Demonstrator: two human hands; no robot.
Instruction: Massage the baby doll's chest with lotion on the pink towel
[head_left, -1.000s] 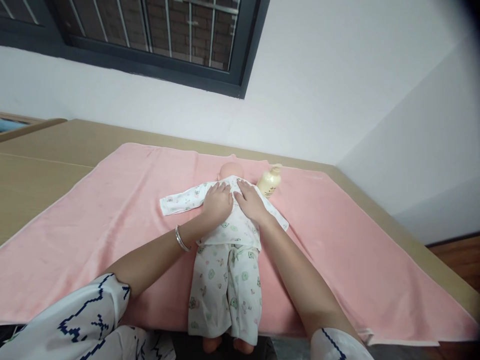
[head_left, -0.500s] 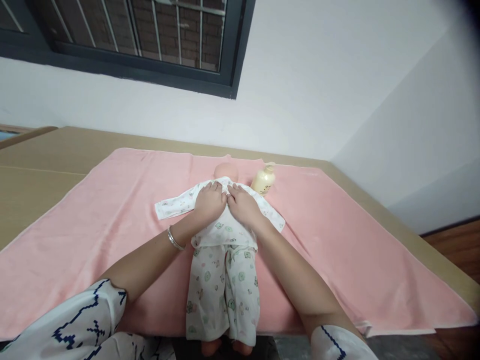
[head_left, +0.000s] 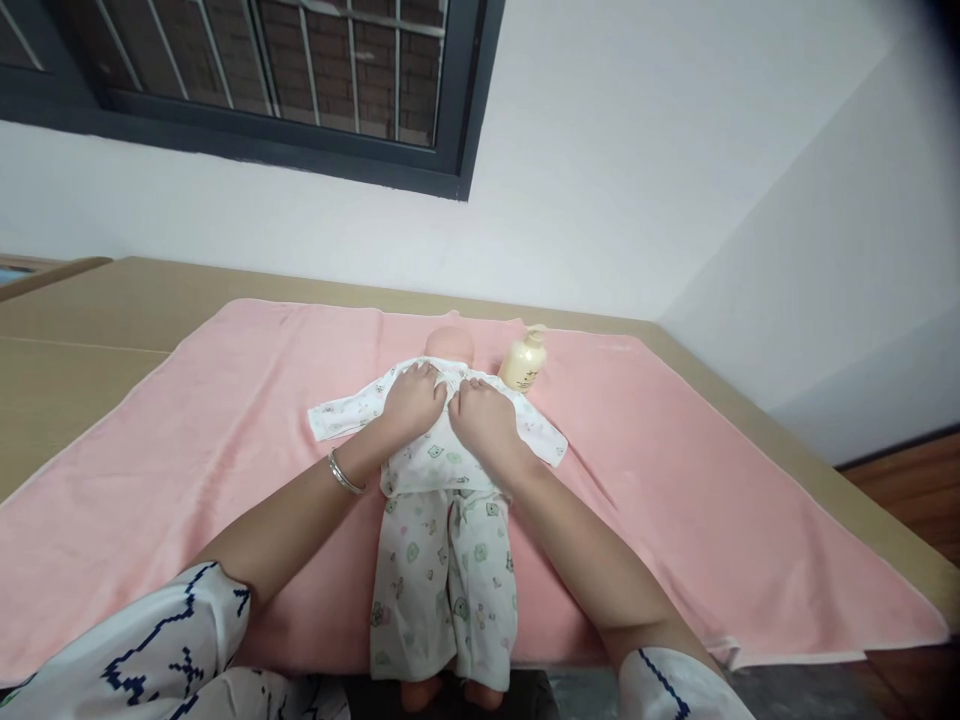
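Note:
A baby doll (head_left: 450,343) lies on its back with its feet toward me, dressed in a white printed baby shirt (head_left: 435,458) and matching trousers (head_left: 411,600). On the shirt's upper chest rest both my hands, side by side with a small gap between them. My left hand (head_left: 415,402), silver bangle at the wrist, has curled fingers closed on the shirt front. With knuckles bent, my right hand (head_left: 484,415) pinches the cloth on the other side of the chest. The fingertips and the shirt's fastening are mostly hidden. The doll's sleeves spread out to either side.
Under the doll a pink towel (head_left: 675,470) covers much of the wooden tabletop (head_left: 82,370). A pale yellow pump bottle (head_left: 523,362) stands beside the doll's head on the right. Behind are a white wall and a dark-framed window (head_left: 300,140) with bars.
My fingers, laid flatter on the chest before, have curled in on the shirt. The hands have drawn slightly apart. The doll and bottle stay in place.

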